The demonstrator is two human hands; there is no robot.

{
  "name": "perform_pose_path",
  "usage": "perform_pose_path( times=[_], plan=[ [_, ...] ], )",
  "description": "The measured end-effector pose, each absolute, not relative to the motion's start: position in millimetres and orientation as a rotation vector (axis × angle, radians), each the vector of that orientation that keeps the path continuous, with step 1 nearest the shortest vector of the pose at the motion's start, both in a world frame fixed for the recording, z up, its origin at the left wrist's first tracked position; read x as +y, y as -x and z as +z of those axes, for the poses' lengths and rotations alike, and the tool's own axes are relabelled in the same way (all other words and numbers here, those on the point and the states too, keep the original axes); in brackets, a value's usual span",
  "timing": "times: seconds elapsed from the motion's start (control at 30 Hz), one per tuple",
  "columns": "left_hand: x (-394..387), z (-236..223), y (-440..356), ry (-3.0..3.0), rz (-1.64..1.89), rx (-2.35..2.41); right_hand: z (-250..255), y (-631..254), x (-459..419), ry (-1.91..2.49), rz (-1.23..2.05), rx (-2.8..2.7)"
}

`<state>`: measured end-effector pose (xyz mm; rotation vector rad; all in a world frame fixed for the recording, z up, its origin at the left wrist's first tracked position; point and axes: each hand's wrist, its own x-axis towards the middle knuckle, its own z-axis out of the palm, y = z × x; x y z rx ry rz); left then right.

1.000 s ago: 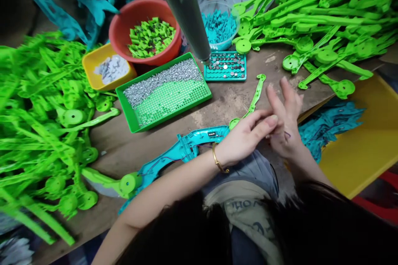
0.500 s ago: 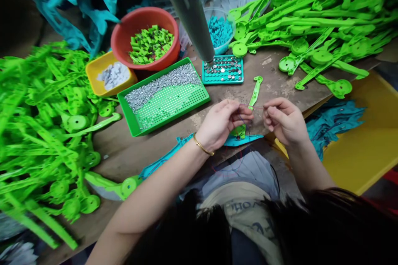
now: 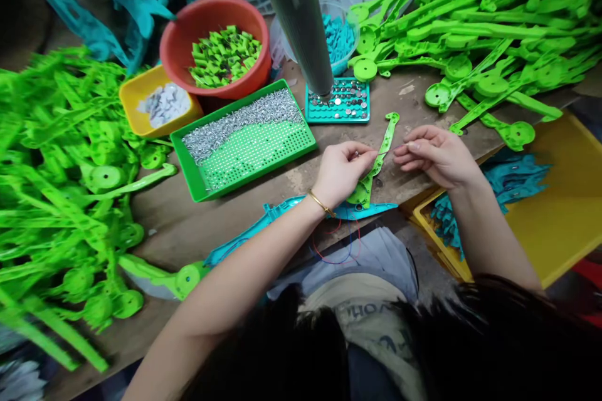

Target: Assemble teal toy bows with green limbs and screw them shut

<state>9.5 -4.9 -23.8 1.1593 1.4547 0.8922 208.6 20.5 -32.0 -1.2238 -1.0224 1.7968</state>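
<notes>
My left hand [image 3: 345,172] is closed in a pinch on a thin wire, above a slim green plastic part [image 3: 388,131] lying on the table. To its right, my right hand [image 3: 437,155] pinches the wire's other end between thumb and fingertips. A short stretch of the wire spans the gap between the hands. Red and blue wires [image 3: 350,252] hang in loops below the left wrist, over the table edge. Under my left forearm lies a long blue plastic shell [image 3: 277,216], with a green piece [image 3: 361,194] resting on its right part.
A green tray [image 3: 256,156] of small metal screws, a red bowl [image 3: 172,53], a yellow container [image 3: 136,125] and a blue tray [image 3: 313,114] stand behind. Green parts pile up left [image 3: 61,200] and right [image 3: 493,31]. A dark metal post [image 3: 301,25] reaches down. A yellow bin [image 3: 564,200] sits right.
My right hand has shifted slightly up and its fingers have spread a little. The left fingers have closed into a tighter pinch. The whole view has shifted slightly.
</notes>
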Motion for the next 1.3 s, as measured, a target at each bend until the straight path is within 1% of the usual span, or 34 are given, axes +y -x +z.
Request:
perform_pose_path(
  times=[0.07,0.1,0.23,0.3,0.4,0.5,0.8,0.9,1.13,1.3],
  plan=[
    [-2,-27,-10,-1.182,0.858,1.496,-33,-211,29,1.292,1.726,-1.205],
    [0,-29,-10,-1.213,0.835,1.511,-34,-211,34,1.331,1.625,-1.332],
    [0,-34,-16,-1.554,0.747,1.549,-44,-206,51,1.432,0.987,-1.864],
    [-3,-37,-20,-1.813,0.683,1.56,-50,-202,57,1.451,0.801,-1.991],
    [-8,-40,-26,-2.093,0.493,1.567,-55,-199,61,1.486,0.734,-2.044],
    [-11,-42,-30,-2.191,0.364,1.571,-56,-197,61,1.501,0.725,-2.056],
    [-13,-42,-32,-2.212,0.221,1.614,-54,-194,63,1.56,0.731,-2.104],
    [-13,-42,-32,-2.203,0.198,1.627,-50,-192,61,1.565,0.684,-2.157],
    [-14,-41,-31,-2.211,0.158,1.562,-40,-192,51,1.513,0.446,-2.478],
    [-15,-41,-31,-2.23,0.114,1.533,-32,-193,34,1.444,0.176,-2.721]
  ],
)
